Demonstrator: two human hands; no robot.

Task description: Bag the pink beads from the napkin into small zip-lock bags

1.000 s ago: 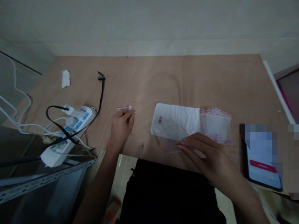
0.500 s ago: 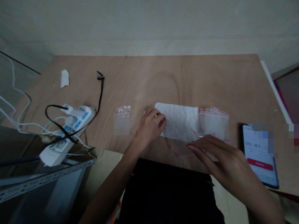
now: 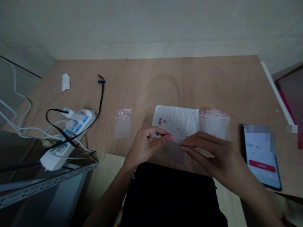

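My left hand is closed, its thumb and fingertips pinching the red-edged mouth of a clear zip bag. At the other end of that mouth, my right hand pinches the bag too. The bag hangs over the front of the table, with a small pinkish speck low inside. Just behind my hands lies a white sheet, paper or cloth. Several tiny red pieces rest on its left part; their kind is too small to make out. Overlapping clear zip bags lie at the sheet's right, partly behind my right hand.
Another clear zip bag lies flat to the left. A white power strip with plugs and tangled cables stands at the table's left edge. A lit phone lies at the right. A white scrap sits at the back left.
My left hand has come off the sheet towards me and now pinches the bag's mouth. The red pieces on the sheet are uncovered. My right hand has shifted slightly left with the bag.
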